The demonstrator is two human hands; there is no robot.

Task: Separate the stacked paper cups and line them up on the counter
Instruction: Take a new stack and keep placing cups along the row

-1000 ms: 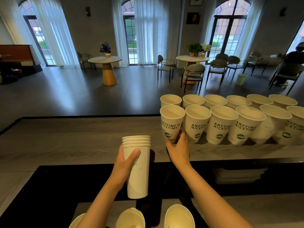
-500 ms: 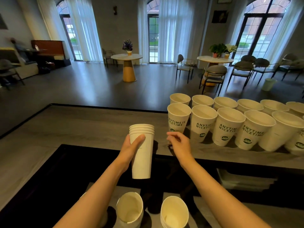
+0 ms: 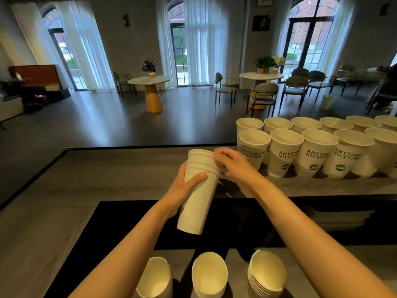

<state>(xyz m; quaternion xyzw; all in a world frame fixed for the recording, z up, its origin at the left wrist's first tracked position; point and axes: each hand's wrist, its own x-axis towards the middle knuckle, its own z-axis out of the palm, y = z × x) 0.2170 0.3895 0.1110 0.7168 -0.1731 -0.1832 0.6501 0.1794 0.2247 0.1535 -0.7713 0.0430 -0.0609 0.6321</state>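
Observation:
My left hand [image 3: 184,186] grips a short stack of white paper cups [image 3: 197,201] around its middle, tilted a little and held above the counter's near edge. My right hand [image 3: 233,166] has its fingers curled over the rim of the top cup of that stack. On the grey counter [image 3: 107,175] to the right stand two rows of separated cups [image 3: 285,153], upright, printed "ANYTIME IS NICETIME".
Three more cup stacks [image 3: 209,274] stand on the lower shelf at the bottom edge. A dark recess lies between shelf and counter. The counter's left part [image 3: 71,190] is bare grey surface. Beyond it is a room with tables and chairs.
My right hand left the lined-up cup on the counter and came back to the stack's rim. The left hand raised and tilted the stack slightly. The camera view shifted.

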